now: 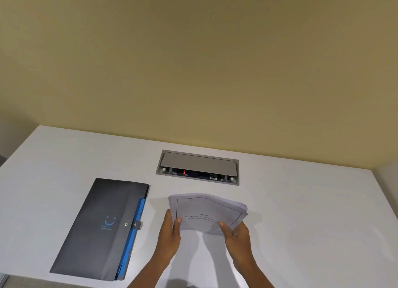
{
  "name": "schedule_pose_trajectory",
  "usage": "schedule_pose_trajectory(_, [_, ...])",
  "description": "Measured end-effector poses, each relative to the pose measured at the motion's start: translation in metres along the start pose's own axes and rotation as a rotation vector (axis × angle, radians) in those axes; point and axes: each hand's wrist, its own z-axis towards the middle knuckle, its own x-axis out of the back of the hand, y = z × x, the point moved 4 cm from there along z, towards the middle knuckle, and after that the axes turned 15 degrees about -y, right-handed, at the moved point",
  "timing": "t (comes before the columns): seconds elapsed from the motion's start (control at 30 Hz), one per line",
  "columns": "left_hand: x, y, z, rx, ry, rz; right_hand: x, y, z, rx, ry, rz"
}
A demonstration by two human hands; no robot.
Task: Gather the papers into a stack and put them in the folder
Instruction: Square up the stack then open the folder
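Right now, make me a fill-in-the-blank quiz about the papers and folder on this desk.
1. The paper stack is held by ____ hands.
2. The dark folder lies to the ____ of the stack.
3. The folder's snap flap is ____.
4. The cable box sits ____ the stack.

Missing: both; left; closed; beyond

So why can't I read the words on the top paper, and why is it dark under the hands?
In the head view, the print on the white paper stack is small, soft and faces away from the camera; the left hand and right hand cast soft grey shadows on the white table; the dark grey folder shows no glare.
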Motion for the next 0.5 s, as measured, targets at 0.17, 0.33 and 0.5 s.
schedule_pose_trajectory(0.17, [0.000,-0.009,0.000,0.013,-0.027,0.035,-0.004,0.006,0.002,-0.035,-0.009,-0.005])
schedule_pose_trajectory(0.33, [0.001,-0.011,0.004,0.014,-0.036,0.034,-0.007,0.006,0.006,-0.041,-0.006,0.003])
schedule_pose_trajectory(0.5, [0.001,-0.013,0.010,0.039,-0.049,0.050,-0.008,0.003,0.011,-0.025,0.019,0.036])
